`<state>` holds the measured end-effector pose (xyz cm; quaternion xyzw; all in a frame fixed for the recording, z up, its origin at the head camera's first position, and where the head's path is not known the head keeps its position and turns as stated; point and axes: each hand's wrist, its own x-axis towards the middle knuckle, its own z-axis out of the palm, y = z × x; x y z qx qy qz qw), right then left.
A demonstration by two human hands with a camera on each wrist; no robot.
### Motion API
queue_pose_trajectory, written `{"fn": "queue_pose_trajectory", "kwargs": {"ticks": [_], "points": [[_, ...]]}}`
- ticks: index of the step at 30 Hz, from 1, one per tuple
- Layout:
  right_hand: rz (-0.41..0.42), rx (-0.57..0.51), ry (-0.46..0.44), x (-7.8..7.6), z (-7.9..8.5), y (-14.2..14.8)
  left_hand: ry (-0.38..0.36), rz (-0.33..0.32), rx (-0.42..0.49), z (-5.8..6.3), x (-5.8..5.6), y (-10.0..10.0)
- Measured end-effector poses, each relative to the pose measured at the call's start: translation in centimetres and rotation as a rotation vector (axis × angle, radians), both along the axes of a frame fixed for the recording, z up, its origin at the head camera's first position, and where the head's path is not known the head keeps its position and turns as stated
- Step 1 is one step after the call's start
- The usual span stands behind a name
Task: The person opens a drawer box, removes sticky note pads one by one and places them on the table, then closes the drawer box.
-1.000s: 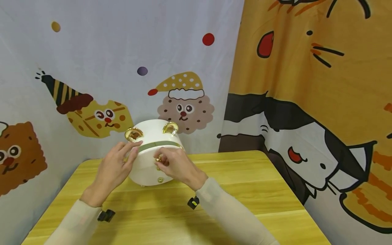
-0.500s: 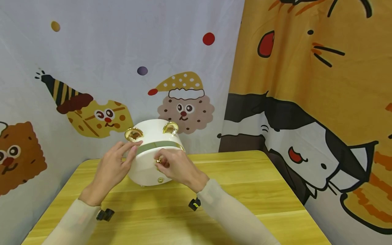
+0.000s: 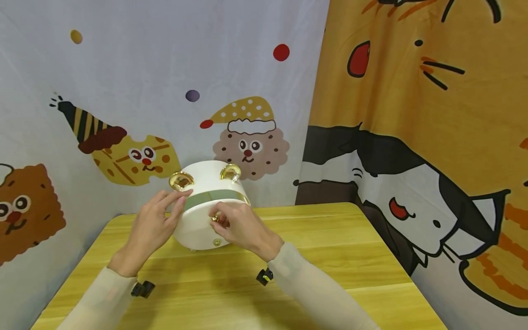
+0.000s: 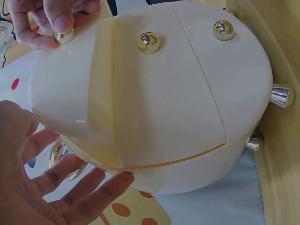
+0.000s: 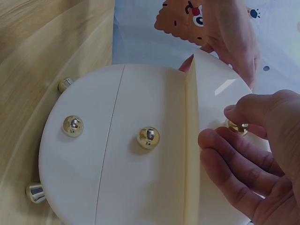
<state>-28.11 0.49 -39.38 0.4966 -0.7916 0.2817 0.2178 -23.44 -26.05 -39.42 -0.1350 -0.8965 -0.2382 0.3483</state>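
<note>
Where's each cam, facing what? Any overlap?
Head: on head, facing forward-down at white glossy rounded box on yellow wood-grain table; left hand, right hand, pale fabric sleeves show.
Left wrist: on left wrist, facing box front, sideways in frame; left hand lower left, right hand upper left.
Right wrist: on right wrist, facing same front; right hand at right, left hand top right.
Shared: both wrist views show shiny gold ball knobs and protruding white drawer.
</note>
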Motion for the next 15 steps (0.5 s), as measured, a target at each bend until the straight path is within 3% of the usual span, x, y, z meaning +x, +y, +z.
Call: {"fn": "queue_pose_trajectory", "kwargs": {"ticks": [15], "points": [[0.001, 0.015, 0.024, 0.40, 0.04, 0.38, -0.026, -0.006, -0.001, 0.14, -0.11, -0.12]]}}
